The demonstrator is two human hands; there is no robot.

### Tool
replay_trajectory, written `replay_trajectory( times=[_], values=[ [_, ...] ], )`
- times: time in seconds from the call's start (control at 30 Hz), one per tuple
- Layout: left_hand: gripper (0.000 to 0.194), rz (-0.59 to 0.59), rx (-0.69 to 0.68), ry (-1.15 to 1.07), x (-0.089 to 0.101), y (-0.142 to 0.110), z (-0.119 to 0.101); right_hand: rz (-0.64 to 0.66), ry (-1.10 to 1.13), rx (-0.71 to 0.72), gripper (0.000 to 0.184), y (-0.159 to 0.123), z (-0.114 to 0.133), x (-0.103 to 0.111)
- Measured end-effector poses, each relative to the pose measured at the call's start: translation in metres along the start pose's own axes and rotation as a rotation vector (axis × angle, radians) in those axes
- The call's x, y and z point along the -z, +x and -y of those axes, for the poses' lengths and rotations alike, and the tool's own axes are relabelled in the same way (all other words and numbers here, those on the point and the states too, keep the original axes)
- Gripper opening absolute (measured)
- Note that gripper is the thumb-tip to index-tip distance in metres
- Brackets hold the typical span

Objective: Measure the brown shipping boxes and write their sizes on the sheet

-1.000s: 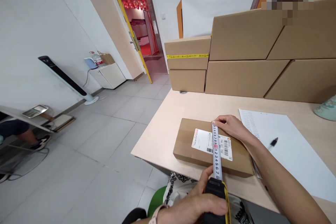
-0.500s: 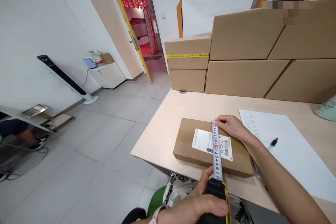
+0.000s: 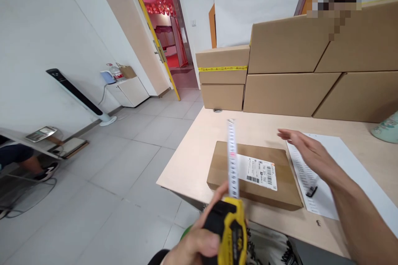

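My left hand (image 3: 202, 236) is wrapped round a black and yellow tape measure (image 3: 231, 232) near the bottom of the view. Its white blade sticks out away from me, above the left part of a brown cardboard box (image 3: 258, 157), with the free end past the box's far edge. The box lies flat on the table and carries a white shipping label (image 3: 259, 172). To the right of the box, my right hand (image 3: 306, 151) is above a sheet of paper (image 3: 336, 153), fingers stretched out and holding nothing. A dark pen (image 3: 311, 191) lies on the paper below that hand.
Large cardboard boxes (image 3: 289, 91) are stacked along the table's far side, with a person's blurred head behind them. A green patterned vase (image 3: 387, 128) stands at the right. Left on the floor are a tower fan (image 3: 76, 93) and a scale (image 3: 73, 147).
My right hand has let go of the tape's end and moved right, over the paper. My left hand has shifted left and turned the tape measure, so its yellow side shows.
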State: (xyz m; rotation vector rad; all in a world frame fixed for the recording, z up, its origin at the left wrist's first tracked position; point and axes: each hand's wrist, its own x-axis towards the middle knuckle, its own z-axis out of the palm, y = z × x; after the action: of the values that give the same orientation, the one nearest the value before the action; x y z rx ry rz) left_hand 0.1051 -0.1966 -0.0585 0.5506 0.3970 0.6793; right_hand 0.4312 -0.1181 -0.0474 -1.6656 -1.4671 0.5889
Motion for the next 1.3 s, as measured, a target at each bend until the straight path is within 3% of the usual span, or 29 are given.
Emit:
replay_trajectory(
  times=[0.1,0.2,0.3,0.43,0.5,0.63,0.77,0.87,0.97,1.07,1.17,1.3],
  values=[
    [0.112,-0.202,-0.319,0.087,0.026,-0.02,-0.009,-0.051,-0.115,-0.08,0.045,-0.051,-0.026,0.019],
    [0.103,-0.421,-0.512,0.095,0.054,-0.023,-0.009,0.046,-0.143,-0.128,0.05,-0.105,-0.059,0.011],
    [0.095,-0.404,-0.535,0.044,0.068,-0.011,-0.007,0.137,-0.115,-0.062,0.057,-0.142,-0.074,-0.011],
    [0.086,-0.275,-0.525,0.034,0.06,0.009,-0.016,0.073,-0.234,0.008,0.074,-0.153,-0.057,-0.029],
    [0.083,-0.23,-0.56,0.045,0.051,0.016,-0.028,0.007,-0.325,0.118,0.078,-0.143,-0.045,-0.028],
    [0.079,-0.183,-0.639,0.078,0.036,0.037,-0.061,-0.153,-0.485,0.341,0.069,-0.103,-0.032,-0.019],
    [0.072,-0.221,-0.63,0.155,0.022,0.057,-0.087,-0.199,-0.65,0.384,0.067,-0.056,-0.023,-0.012],
    [0.066,-0.188,-0.58,0.138,0.009,0.054,-0.091,-0.169,-0.67,0.373,0.067,-0.022,-0.011,-0.006],
    [0.058,-0.056,-0.393,0.065,-0.004,0.041,-0.08,-0.107,-0.561,0.351,0.065,0.012,-0.002,0.003],
    [0.061,0.052,-0.133,0.002,-0.015,0.039,-0.061,0.039,-0.362,0.208,0.061,0.044,0.001,0.013],
    [0.069,0.043,0.024,-0.025,-0.019,0.052,-0.048,0.119,-0.19,0.089,0.058,0.067,0.001,0.021],
    [0.064,0.026,0.12,0.022,-0.02,0.077,-0.055,0.247,-0.123,0.048,0.053,0.088,-0.002,0.032]
  ],
)
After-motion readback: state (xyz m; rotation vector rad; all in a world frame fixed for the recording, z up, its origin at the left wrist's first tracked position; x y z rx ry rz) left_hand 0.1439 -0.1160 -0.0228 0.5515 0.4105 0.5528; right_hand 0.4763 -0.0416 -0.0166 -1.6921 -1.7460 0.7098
